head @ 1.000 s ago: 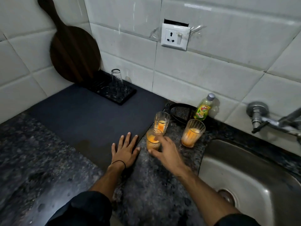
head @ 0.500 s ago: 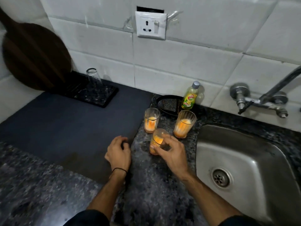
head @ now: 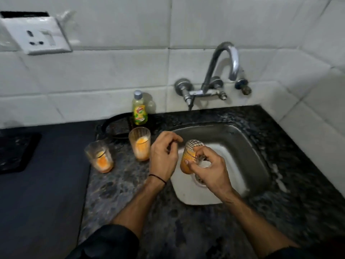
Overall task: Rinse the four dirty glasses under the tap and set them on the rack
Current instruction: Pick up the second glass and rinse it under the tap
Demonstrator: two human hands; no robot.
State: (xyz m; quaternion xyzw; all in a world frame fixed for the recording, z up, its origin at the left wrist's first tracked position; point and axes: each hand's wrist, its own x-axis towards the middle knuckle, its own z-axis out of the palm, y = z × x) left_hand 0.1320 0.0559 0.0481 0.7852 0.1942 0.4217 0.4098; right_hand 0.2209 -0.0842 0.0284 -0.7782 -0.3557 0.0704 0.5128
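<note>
Right hand [head: 211, 169] over the sink [head: 242, 139], fingers clamping a tilted glass [head: 187, 162]; left hand [head: 163, 156] hovering alongside, fingers loosely curled.

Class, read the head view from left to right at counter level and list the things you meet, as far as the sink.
From the left: black rack → nearer dirty glass → farther dirty glass → left hand → held glass, gripped by the right hand.
</note>
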